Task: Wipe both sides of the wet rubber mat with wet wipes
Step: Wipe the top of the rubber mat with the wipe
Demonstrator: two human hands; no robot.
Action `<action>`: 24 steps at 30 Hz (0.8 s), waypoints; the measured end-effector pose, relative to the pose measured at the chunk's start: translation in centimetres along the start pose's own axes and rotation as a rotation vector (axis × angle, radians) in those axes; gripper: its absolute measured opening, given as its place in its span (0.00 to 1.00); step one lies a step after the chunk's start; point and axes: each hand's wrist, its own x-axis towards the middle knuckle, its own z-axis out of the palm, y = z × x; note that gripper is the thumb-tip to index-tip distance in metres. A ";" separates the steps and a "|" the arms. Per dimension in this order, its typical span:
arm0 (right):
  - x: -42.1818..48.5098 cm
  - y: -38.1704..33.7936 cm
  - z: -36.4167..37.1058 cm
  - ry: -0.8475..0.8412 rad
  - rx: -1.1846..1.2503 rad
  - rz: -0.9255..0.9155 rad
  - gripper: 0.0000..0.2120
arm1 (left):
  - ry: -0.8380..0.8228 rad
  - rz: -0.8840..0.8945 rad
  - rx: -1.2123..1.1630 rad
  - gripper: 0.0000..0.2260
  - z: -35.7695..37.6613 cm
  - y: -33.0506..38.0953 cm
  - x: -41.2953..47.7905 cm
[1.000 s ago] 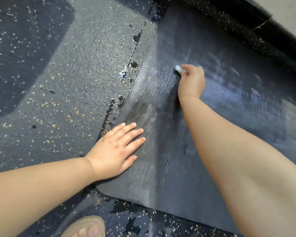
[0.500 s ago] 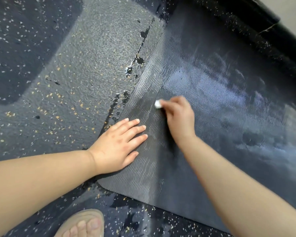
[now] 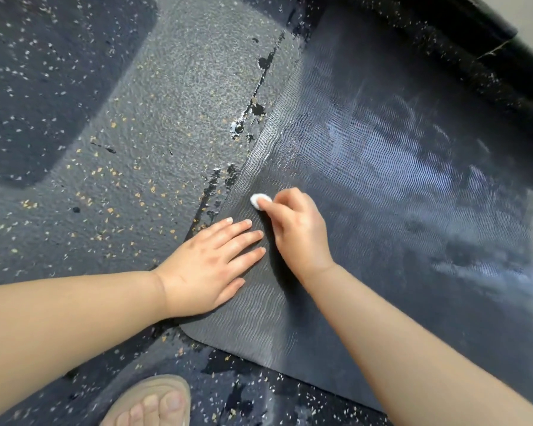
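We see the right hand [image 3: 296,232] with its fingers curled, pinching a small white wad of wet wipe [image 3: 260,200] and pressing it down on the rubber mat [image 3: 382,179], just inside the mat's left edge. The left hand [image 3: 210,269] holds nothing. It lies palm down with straight, slightly spread fingers, across that same left edge, the fingers on the mat and the heel of the hand about at the edge. The two hands are close together: the left fingertips [image 3: 260,233] end just beside the right hand's heel, and we cannot tell whether they touch.

The mat is dark, with a fine wavy ribbed pattern, and lies flat on the floor [image 3: 120,155]. Its rounded near-left corner sits just below the left wrist. A bluish wet sheen covers its middle and far right parts, while the strip by the hands looks duller.

The floor is dark and rough, flecked with white and tan. Black wet blotches [image 3: 259,109] run along the mat's left edge, and more lie off its near edge. By the lower frame edge we see a foot in a beige sandal [image 3: 154,401], on the floor near the mat's near-left corner. A black skirting [image 3: 505,66] runs past the mat's far edge.
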 end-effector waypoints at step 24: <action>6.2 1.5 -0.1 -0.102 -0.001 -0.040 0.08 | -0.006 0.045 -0.084 0.20 -0.1 -0.7 -1.8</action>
